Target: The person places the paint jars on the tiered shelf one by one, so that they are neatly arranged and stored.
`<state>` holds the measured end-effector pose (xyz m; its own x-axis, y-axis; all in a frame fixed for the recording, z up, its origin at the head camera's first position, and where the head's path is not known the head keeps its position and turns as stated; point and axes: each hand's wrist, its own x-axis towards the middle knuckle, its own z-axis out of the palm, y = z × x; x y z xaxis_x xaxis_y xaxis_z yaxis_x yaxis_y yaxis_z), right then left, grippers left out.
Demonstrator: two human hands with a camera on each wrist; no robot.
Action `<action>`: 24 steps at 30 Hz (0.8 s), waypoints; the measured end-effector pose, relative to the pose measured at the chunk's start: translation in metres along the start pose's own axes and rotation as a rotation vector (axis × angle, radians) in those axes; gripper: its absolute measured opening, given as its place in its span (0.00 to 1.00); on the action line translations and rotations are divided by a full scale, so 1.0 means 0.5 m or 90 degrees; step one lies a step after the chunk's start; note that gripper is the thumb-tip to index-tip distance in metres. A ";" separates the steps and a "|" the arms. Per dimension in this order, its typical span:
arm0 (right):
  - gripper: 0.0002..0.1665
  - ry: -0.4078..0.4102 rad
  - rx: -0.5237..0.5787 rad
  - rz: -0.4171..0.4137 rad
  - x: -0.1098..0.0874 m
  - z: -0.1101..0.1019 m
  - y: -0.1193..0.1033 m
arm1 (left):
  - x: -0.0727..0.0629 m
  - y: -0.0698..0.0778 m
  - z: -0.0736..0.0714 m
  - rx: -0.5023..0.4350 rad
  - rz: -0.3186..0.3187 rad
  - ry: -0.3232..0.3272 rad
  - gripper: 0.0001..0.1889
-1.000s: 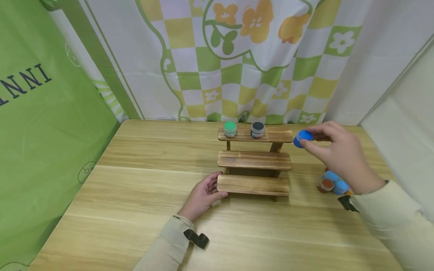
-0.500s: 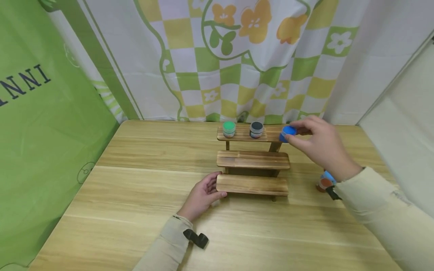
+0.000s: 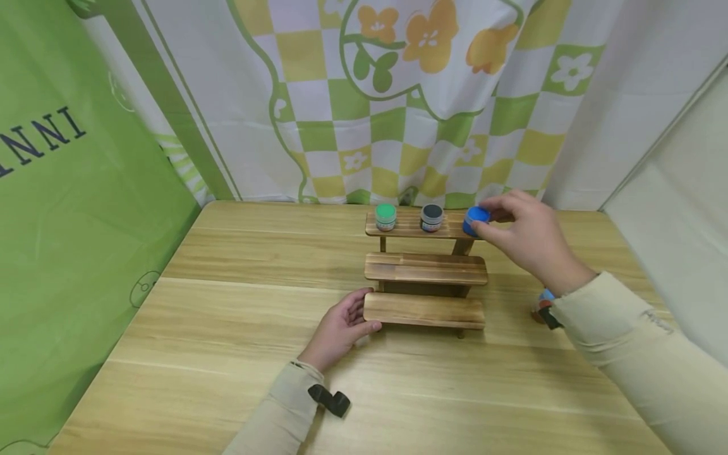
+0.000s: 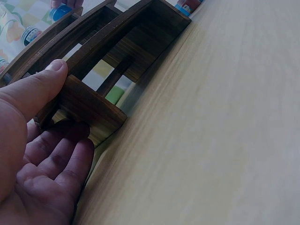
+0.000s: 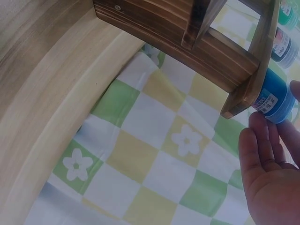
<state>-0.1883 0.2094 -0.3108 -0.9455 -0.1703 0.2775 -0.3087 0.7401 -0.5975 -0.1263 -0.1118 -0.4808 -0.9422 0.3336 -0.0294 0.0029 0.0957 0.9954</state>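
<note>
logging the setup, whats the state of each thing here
Green jar: upright on top step
Black jar: upright on top step
Blue jar: pinched by right fingers, at top step's right end
Wooden stand: upright, left fingers gripping left end of lowest step
Other jars: mostly hidden, state unclear

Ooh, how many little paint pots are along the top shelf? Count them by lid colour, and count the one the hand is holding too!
Green pot: 1
Dark pot: 1
Blue pot, held in the right hand: 1
Total: 3
</note>
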 end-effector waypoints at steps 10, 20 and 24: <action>0.25 0.002 0.019 0.004 -0.002 0.002 0.005 | 0.001 0.000 0.001 -0.005 -0.006 0.002 0.36; 0.23 0.017 0.024 0.010 -0.014 -0.002 0.007 | 0.000 0.002 0.002 -0.001 -0.016 0.007 0.37; 0.22 0.023 0.027 0.014 -0.022 -0.003 0.008 | 0.000 0.004 0.002 -0.002 -0.015 0.007 0.37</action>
<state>-0.1791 0.2153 -0.3150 -0.9481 -0.1292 0.2906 -0.2920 0.7154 -0.6348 -0.1258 -0.1107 -0.4788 -0.9456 0.3214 -0.0512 -0.0197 0.1005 0.9947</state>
